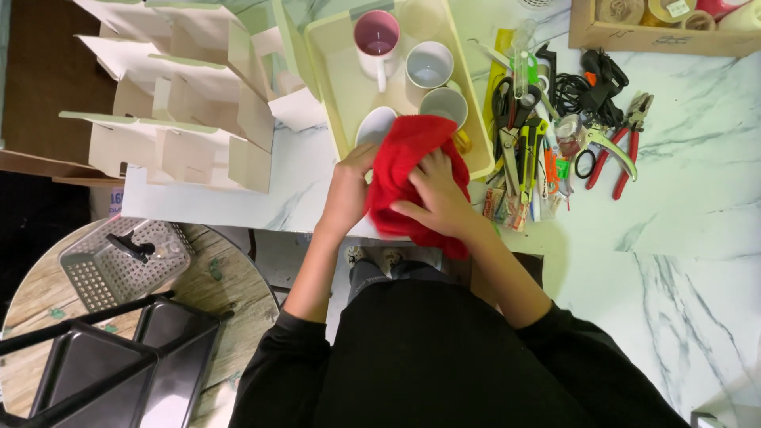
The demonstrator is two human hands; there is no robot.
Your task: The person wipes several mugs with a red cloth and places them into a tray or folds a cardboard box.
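A red cloth (404,150) is bunched between both hands at the near edge of a pale yellow tray (333,87). My right hand (436,194) presses on the cloth from the right with fingers spread over it. My left hand (349,190) grips the cloth's left side; something seems wrapped inside, hidden by the fabric. A yellow handle (462,143) pokes out beside the cloth. In the tray stand a pink-lined mug (377,38), a white mug (429,65) and another white mug (444,105); a white rim (374,125) shows by my left hand.
Pliers (626,147), scissors, cutters and black cables (583,83) lie in a heap right of the tray. Folded white cardboard boxes (182,95) stand at left. A cardboard box (658,28) sits top right. Below left, a round wooden table holds a grey basket (119,261) and black trays (111,364).
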